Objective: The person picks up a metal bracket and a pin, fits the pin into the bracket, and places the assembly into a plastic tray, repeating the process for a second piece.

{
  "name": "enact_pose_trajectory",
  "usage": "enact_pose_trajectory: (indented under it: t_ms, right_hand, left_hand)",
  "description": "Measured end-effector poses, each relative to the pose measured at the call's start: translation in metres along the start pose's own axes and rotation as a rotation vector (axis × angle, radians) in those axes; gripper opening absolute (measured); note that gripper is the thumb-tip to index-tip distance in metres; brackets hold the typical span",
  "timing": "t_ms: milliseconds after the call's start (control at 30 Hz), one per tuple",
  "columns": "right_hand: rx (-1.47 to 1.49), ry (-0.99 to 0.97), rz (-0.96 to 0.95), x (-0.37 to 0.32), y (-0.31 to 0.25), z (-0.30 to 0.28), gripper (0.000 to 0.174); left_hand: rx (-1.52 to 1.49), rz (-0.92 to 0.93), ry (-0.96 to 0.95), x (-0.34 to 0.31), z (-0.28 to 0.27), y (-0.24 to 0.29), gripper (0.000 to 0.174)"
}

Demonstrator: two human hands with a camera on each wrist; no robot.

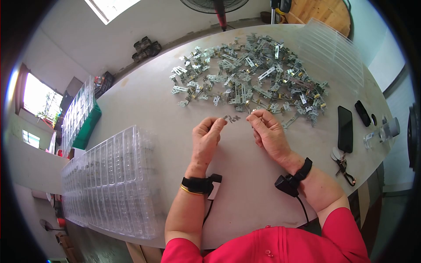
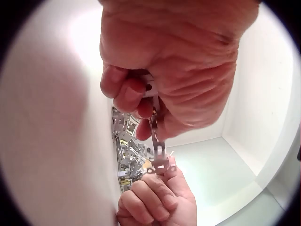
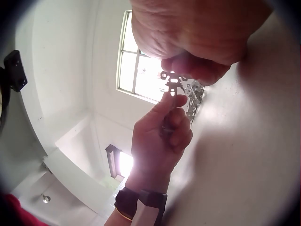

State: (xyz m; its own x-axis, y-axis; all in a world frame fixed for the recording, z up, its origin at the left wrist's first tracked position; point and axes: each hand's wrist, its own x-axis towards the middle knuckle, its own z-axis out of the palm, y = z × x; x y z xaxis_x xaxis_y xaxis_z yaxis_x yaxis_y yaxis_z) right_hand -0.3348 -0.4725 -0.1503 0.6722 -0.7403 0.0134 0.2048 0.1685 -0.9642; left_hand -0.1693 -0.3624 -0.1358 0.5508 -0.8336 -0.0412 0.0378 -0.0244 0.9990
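Observation:
The left hand (image 1: 207,140) grips one end of a flat metal bracket (image 1: 232,118); its curled fingers cover that end in the left wrist view. The bracket's wider, holed end (image 2: 161,165) points at the right hand (image 2: 157,200). In the head view the right hand (image 1: 272,136) has thumb and forefinger pinched on a small thin part, mostly hidden by the fingertips. The right wrist view has the bracket (image 3: 173,84) upright from the left hand (image 3: 157,136), its top beside the right hand's (image 3: 197,33) fingers. Whether they touch it, I cannot tell.
A wide pile of metal brackets (image 1: 245,79) lies beyond the hands. Stacked clear plastic trays (image 1: 109,184) stand at the left, near a green box (image 1: 87,127). At the right are a clear tray (image 1: 333,52), a phone (image 1: 345,129), keys (image 1: 342,164) and a transparent cup (image 1: 388,130).

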Motion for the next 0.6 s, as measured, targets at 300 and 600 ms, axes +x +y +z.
enact_pose_trajectory:
  t_ms: [300, 600]
  right_hand:
    - [-0.098, -0.088, 0.194, -0.008, -0.012, 0.009, 0.018]
    - [-0.139, -0.100, 0.206, -0.007, -0.013, 0.009, 0.018]
  left_hand:
    - [-0.085, -0.036, 0.005, 0.002, -0.001, -0.003, 0.024]
    - [-0.055, -0.004, 0.014, 0.002, 0.000, -0.002, 0.023]
